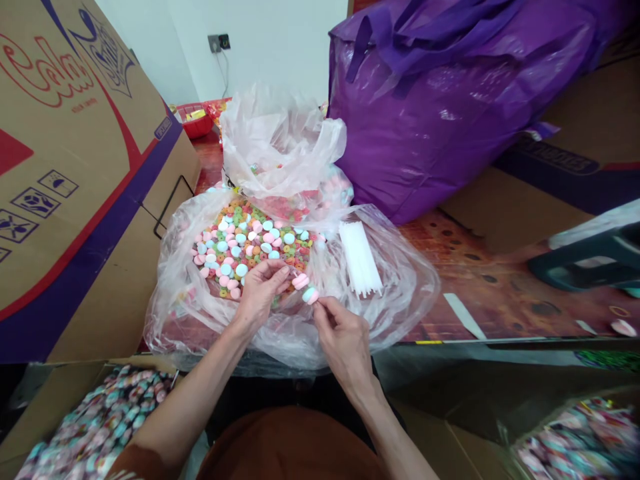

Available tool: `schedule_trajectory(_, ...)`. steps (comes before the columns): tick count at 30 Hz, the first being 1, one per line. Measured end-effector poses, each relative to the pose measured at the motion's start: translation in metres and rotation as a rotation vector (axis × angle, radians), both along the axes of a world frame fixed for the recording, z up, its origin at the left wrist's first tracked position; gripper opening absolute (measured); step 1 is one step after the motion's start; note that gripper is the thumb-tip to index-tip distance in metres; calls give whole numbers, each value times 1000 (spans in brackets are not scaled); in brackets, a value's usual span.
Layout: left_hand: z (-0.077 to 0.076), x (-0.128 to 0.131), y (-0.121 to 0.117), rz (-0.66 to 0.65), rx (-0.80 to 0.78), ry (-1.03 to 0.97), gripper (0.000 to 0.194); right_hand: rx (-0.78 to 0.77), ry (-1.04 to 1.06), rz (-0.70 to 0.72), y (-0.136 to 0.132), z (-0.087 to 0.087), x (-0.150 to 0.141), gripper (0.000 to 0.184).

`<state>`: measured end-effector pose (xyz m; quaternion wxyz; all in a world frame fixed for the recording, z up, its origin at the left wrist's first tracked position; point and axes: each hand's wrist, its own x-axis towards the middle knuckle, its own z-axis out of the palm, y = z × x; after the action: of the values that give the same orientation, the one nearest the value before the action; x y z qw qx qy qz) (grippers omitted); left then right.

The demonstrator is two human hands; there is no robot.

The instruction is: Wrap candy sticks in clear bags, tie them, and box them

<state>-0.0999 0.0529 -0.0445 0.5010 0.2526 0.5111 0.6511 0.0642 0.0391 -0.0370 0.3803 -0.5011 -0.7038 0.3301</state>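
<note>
A short candy skewer (301, 281) with pink and pale blue marshmallow-like pieces spans the gap between my hands. Its upper left end is pinched by the thumb and fingers of my left hand (261, 288). At the lower right end, my right hand (344, 333) grips near a blue-and-pink piece (311, 295) with thumb and forefinger. Just beyond my left hand, loose pink and blue candies (241, 270) lie over small colourful ring candies (255, 219). They rest on a clear plastic bag (410, 293) spread over the table. A bundle of white sticks (360, 259) lies right of the candies.
Behind stands another filled clear bag (280, 147). A large purple bag (420, 127) leans at the back right, a printed carton (115, 220) on the left. Below the table edge are boxes of wrapped candies (100, 420). A dark green tool (590, 257) sits at right.
</note>
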Motion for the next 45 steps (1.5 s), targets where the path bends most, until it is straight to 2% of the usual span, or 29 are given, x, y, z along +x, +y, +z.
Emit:
schedule_trajectory(3,2,1,-2,-8,42,81,33,10,-20,7,0,1,0,29)
schedule_trajectory(9,2,1,-6,-7,62,429,20,18,-22,21,0,0,-1,29)
schedule_trajectory(17,5,1,-7,-80,65,278,22,23,2,19,-4,-3,1,29)
schedule_trajectory(25,10,-3,-4,-111,-73,176,29,20,21,22,-5,-5,2,29)
schedule_trajectory(32,10,1,-5,-116,37,272,18,59,-18,-18,-9,-7,-1,29)
schedule_trajectory(40,-4,14,-7,35,3,424,16,120,-20,-64,-11,-14,-13,28)
schedule_trajectory(45,-11,15,-7,73,-12,457,18,126,-51,-72,-11,-12,-20,29)
